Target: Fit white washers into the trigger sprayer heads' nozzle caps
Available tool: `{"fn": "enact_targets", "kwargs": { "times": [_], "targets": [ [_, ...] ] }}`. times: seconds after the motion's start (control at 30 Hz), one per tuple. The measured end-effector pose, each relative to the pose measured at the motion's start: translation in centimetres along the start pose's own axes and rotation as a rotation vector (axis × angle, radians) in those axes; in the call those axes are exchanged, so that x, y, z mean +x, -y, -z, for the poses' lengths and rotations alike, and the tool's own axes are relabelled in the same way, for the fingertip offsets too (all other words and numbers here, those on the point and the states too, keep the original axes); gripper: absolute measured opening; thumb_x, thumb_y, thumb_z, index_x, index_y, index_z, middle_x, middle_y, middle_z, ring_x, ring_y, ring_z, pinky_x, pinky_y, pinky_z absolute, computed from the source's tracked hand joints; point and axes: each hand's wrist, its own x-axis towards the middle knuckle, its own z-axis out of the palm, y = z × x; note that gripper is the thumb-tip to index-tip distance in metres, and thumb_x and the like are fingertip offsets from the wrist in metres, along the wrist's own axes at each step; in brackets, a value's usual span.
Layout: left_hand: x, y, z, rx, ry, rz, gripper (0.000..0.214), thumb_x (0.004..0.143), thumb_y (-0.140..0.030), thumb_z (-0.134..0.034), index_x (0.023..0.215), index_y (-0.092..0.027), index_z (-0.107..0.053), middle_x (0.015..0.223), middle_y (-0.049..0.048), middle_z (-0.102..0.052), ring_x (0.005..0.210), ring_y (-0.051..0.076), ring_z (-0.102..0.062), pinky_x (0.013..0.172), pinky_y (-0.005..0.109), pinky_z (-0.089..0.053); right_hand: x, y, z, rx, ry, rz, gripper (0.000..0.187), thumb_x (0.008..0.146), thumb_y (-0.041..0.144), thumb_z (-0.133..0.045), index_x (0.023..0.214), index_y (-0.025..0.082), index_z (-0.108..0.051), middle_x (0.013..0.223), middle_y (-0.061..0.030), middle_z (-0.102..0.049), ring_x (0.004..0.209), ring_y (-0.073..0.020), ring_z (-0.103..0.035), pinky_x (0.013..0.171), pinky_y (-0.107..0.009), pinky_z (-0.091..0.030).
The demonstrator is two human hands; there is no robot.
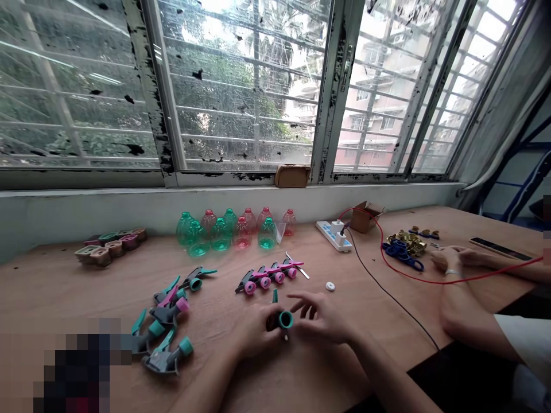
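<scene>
My left hand [257,328] is closed around a spray trigger head [285,319], its green collar facing me and green trigger sticking up. Just right of the collar is my right hand [322,319], its fingers apart and nothing seen in them; whether a fingertip touches the collar, I cannot tell. Beyond my hands lies a row of spray heads with pink collars [265,282]. To the left is a loose group of grey spray heads [166,312] with green or pink parts. A small white ring-shaped piece [330,286] lies past my right hand.
Green and red clear bottles [220,235] stand by the wall. A power strip [334,236] with red and black cables sits right of them, near a cardboard box [365,218]. At right, another person's hands [450,261] are by blue scissors [402,252] and brass pieces. Coloured containers [109,246] sit far left.
</scene>
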Motion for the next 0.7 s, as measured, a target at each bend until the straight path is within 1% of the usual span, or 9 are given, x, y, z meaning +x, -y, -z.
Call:
{"fn": "enact_targets", "kwargs": {
  "times": [0.07, 0.13, 0.17, 0.2, 0.23, 0.3, 0.4, 0.47, 0.7],
  "targets": [
    [0.0, -0.1, 0.1, 0.013, 0.006, -0.008, 0.017, 0.078, -0.026, -0.057, 0.093, -0.022, -0.065, 0.073, -0.0018, -0.062, 0.065, 0.012, -0.051, 0.057, 0.022, -0.032, 0.3, -1.5, 1.9, -0.200, -0.246, -0.090, 0.040, 0.080, 0.040, -0.064, 0.115, 0.021, -0.065, 0.097, -0.0068, -0.069, 0.079, -0.0191, -0.063, 0.070, -0.030, -0.050],
    [-0.1, -0.1, 0.1, 0.025, 0.005, -0.007, 0.018, 0.077, -0.027, -0.059, 0.093, -0.022, -0.065, 0.074, -0.0015, -0.062, 0.067, 0.013, -0.051, 0.058, 0.022, -0.033, 0.5, -3.5, 3.9, -0.418, -0.453, -0.225, 0.040, 0.078, 0.040, -0.063, 0.113, 0.020, -0.066, 0.110, -0.0099, -0.065, 0.096, -0.0247, -0.061, 0.082, -0.034, -0.047],
    [-0.1, -0.1, 0.2, 0.028, 0.004, -0.004, 0.018, 0.077, -0.028, -0.059, 0.093, -0.022, -0.065, 0.075, -0.0015, -0.063, 0.067, 0.013, -0.052, 0.059, 0.022, -0.033, 0.6, -4.5, 4.7, -0.493, -0.492, -0.307, 0.046, 0.076, 0.039, -0.064, 0.118, 0.020, -0.064, 0.116, -0.0111, -0.062, 0.104, -0.0267, -0.059, 0.086, -0.034, -0.046],
    [-0.1, -0.1, 0.2, 0.029, 0.004, -0.002, 0.018, 0.078, -0.028, -0.058, 0.093, -0.023, -0.065, 0.076, -0.0017, -0.063, 0.068, 0.013, -0.052, 0.059, 0.022, -0.033, 0.7, -5.5, 5.4, -0.542, -0.484, -0.383, 0.053, 0.074, 0.038, -0.066, 0.123, 0.019, -0.061, 0.120, -0.0122, -0.059, 0.108, -0.0275, -0.058, 0.087, -0.033, -0.045],
    [-0.1, -0.1, 0.2, 0.028, 0.005, -0.001, 0.018, 0.078, -0.028, -0.058, 0.094, -0.023, -0.065, 0.077, -0.0019, -0.063, 0.068, 0.013, -0.052, 0.060, 0.022, -0.033, 0.7, -6.4, 6.0, -0.566, -0.441, -0.450, 0.057, 0.073, 0.037, -0.066, 0.125, 0.018, -0.060, 0.122, -0.0129, -0.059, 0.107, -0.0271, -0.059, 0.087, -0.032, -0.045],
    [-0.1, -0.1, 0.2, 0.022, 0.010, -0.004, 0.017, 0.078, -0.027, -0.057, 0.094, -0.023, -0.064, 0.077, -0.0024, -0.063, 0.068, 0.012, -0.052, 0.060, 0.022, -0.033, 0.8, -7.5, 6.5, -0.577, -0.344, -0.511, 0.052, 0.070, 0.033, -0.067, 0.120, 0.017, -0.064, 0.114, -0.0115, -0.063, 0.101, -0.0245, -0.061, 0.084, -0.028, -0.045],
    [-0.2, -0.1, 0.1, 0.018, 0.014, -0.005, 0.016, 0.079, -0.028, -0.057, 0.093, -0.023, -0.063, 0.078, -0.0022, -0.063, 0.069, 0.012, -0.052, 0.060, 0.022, -0.032, 1.2, -8.0, 6.7, -0.564, -0.256, -0.508, 0.033, 0.070, 0.026, -0.066, 0.102, 0.018, -0.072, 0.092, -0.0059, -0.070, 0.084, -0.0194, -0.065, 0.072, -0.023, -0.046],
    [-0.2, -0.1, 0.1, 0.022, 0.016, -0.001, 0.016, 0.080, -0.029, -0.056, 0.093, -0.023, -0.063, 0.079, -0.0017, -0.063, 0.069, 0.013, -0.052, 0.060, 0.022, -0.032, 1.6, -7.8, 6.8, -0.560, -0.220, -0.499, 0.026, 0.070, 0.022, -0.065, 0.093, 0.019, -0.074, 0.084, -0.0039, -0.071, 0.077, -0.0174, -0.064, 0.065, -0.022, -0.044],
    [-0.1, 0.0, 0.1, 0.024, 0.014, 0.011, 0.019, 0.079, -0.029, -0.056, 0.095, -0.023, -0.064, 0.083, -0.0008, -0.064, 0.072, 0.013, -0.052, 0.060, 0.022, -0.033, 2.4, -7.2, 7.8, -0.560, -0.167, -0.479, 0.017, 0.064, 0.016, -0.066, 0.077, 0.018, -0.077, 0.073, -0.0039, -0.071, 0.067, -0.0166, -0.063, 0.055, -0.021, -0.039]
  ]
}}
